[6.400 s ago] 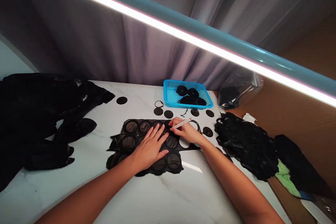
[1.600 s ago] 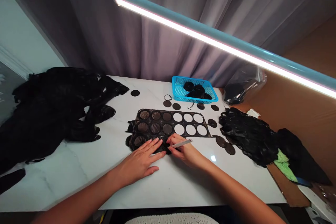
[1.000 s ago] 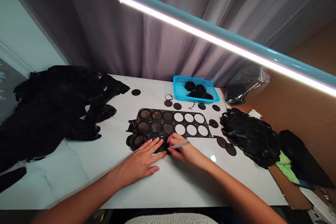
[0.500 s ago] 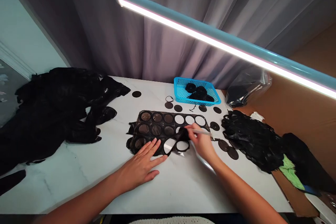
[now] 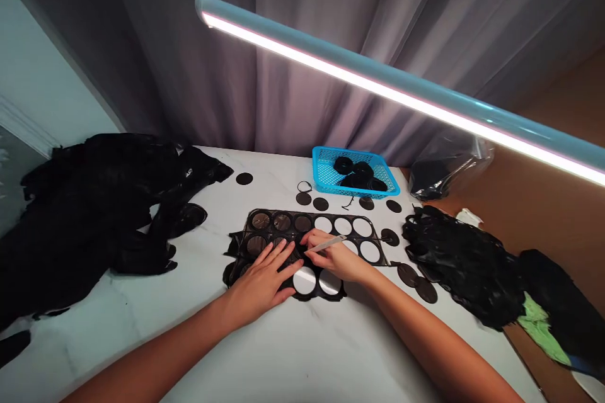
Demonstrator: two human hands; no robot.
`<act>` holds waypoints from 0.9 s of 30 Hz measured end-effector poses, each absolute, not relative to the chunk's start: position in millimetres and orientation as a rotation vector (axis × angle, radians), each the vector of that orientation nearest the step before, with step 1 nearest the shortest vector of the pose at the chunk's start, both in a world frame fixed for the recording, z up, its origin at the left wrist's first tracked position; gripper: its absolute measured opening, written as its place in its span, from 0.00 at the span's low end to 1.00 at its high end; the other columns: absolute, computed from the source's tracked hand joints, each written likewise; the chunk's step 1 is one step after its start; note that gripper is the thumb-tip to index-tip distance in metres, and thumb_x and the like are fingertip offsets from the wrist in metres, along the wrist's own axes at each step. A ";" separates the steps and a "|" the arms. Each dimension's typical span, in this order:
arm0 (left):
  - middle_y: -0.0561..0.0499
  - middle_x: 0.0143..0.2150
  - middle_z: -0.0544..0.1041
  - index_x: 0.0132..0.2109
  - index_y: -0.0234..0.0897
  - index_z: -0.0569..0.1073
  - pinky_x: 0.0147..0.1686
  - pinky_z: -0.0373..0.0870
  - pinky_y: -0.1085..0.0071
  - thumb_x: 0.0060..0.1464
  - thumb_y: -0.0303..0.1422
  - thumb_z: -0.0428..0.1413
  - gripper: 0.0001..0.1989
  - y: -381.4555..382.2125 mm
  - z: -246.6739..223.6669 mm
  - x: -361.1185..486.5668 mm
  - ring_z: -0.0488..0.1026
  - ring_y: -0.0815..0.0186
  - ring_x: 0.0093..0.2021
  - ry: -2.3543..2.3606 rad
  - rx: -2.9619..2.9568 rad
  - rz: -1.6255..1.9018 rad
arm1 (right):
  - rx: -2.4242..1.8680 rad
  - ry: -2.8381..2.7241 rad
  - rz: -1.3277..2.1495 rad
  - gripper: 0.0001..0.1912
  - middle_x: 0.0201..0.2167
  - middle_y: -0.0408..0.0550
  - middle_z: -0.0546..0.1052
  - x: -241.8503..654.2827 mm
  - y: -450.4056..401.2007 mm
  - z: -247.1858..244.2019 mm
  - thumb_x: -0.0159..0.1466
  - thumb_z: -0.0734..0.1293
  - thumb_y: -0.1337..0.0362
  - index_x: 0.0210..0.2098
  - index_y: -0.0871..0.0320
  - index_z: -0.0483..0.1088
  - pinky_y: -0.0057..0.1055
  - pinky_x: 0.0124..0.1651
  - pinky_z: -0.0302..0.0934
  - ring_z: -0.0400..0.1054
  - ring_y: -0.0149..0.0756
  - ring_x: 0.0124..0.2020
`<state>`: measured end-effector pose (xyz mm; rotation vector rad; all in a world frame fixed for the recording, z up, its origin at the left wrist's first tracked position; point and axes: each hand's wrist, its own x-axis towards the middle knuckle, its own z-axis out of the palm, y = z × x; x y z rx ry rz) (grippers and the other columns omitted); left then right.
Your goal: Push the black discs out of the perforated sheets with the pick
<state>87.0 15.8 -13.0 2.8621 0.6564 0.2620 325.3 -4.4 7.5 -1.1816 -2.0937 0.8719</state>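
A white marble desk (image 5: 302, 352) carries heaps of black film at the left (image 5: 89, 201) and right (image 5: 463, 267) of the frame. At upper centre, a blue mesh basket (image 5: 324, 184) holds black coils (image 5: 354, 171), with loose black discs (image 5: 320, 204) just below it. A black perforated sheet (image 5: 283, 221) lies at centre; the left hand (image 5: 262, 283) presses on it, grip wide and flat, while the right hand (image 5: 338, 258), its grip narrow, pinches a slim white tool (image 5: 326, 243) over the sheet.

The left hand (image 5: 259, 283) is sliding up across the black sheet (image 5: 302, 223), the right hand (image 5: 338, 258) is moving back over it with a slim white tool (image 5: 326, 243), and two more round holes (image 5: 304, 280) are showing white along the bottom row.
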 end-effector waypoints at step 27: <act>0.47 0.74 0.40 0.67 0.54 0.56 0.63 0.52 0.44 0.62 0.38 0.56 0.29 7.6 -19.4 78.7 0.40 0.41 0.71 0.749 2.798 0.248 | -1.688 -1.798 0.299 0.08 0.35 0.50 0.73 338.2 -6.9 -11.9 0.67 0.55 0.71 0.36 0.57 0.64 0.36 0.39 0.62 0.65 0.39 0.35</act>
